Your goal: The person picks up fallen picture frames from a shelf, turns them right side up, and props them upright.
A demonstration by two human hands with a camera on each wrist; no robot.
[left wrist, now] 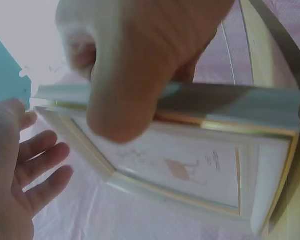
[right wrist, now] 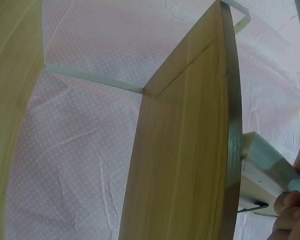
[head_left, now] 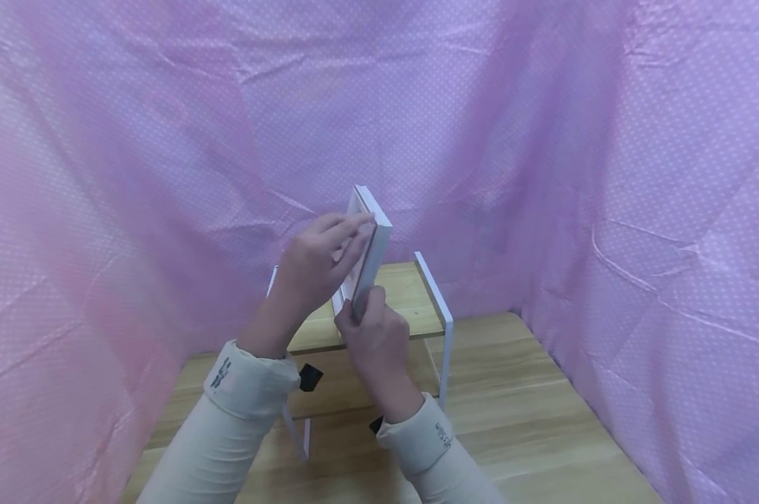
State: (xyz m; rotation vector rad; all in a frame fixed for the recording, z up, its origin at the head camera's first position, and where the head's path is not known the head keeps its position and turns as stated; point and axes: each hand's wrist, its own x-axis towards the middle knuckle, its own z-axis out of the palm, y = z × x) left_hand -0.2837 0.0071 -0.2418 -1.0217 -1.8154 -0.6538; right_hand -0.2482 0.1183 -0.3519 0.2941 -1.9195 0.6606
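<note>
Over the upper board of a small two-tier shelf stands a white picture frame (head_left: 374, 245), upright and nearly edge-on. Its glazed front (left wrist: 175, 167), with gold trim and a small printed animal, faces the left hand. My right hand (head_left: 379, 343) grips the frame's near lower edge, thumb on the front side. My left hand (head_left: 316, 262) is beside the front face, fingers extended and spread; whether they touch it I cannot tell. In the right wrist view, the right fingers (right wrist: 290, 212) curl at the frame's edge, near a dark, thin piece (right wrist: 254, 206) at its back.
The shelf has wooden boards (head_left: 411, 297) and white metal sides (head_left: 435, 290), and it stands on a wood-grain table (head_left: 512, 406). Pink-purple dotted cloth (head_left: 379, 105) hangs behind and on both sides. Black wrist mounts (head_left: 310, 378) show near the cuffs.
</note>
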